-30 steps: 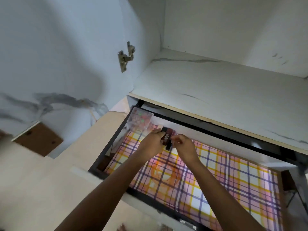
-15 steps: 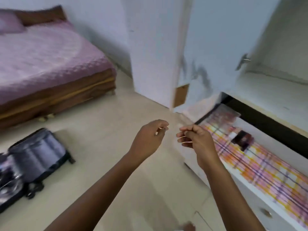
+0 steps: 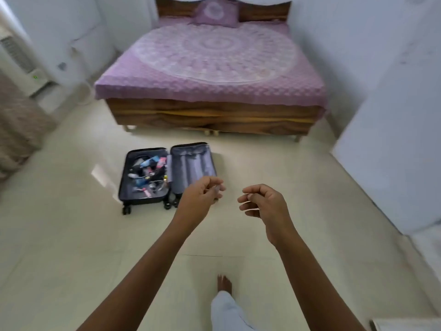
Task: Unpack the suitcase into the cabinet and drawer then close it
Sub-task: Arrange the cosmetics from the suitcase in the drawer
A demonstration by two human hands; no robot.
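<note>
You stood facing an open suitcase (image 3: 193, 163) that lay flat on the pale floor (image 3: 71, 247), near the foot of a bed (image 3: 210, 56) with a purple cover. The suitcase's left half held a jumble of small things (image 3: 145, 175), too blurred to name. Its right half showed grey lining.

Your left hand (image 3: 202, 194) hung in the air in front of the suitcase's near right corner and hid that corner. Your right hand (image 3: 265, 201) hung beside it, the two apart. Each grip was loose, with fingers softly curled and holding nothing. Blur smeared the left fingertips, so finer detail there was lost.

One bare foot (image 3: 223, 284) and a pale trouser leg (image 3: 226, 311) showed low in the view, the leg cut off by the bottom edge. A tall white panel (image 3: 393, 151) filled the right side, also cut off; whether it belonged to the cabinet could not be told. At the far left, a white appliance with a vent (image 3: 21, 65) sat partly out of view.
</note>
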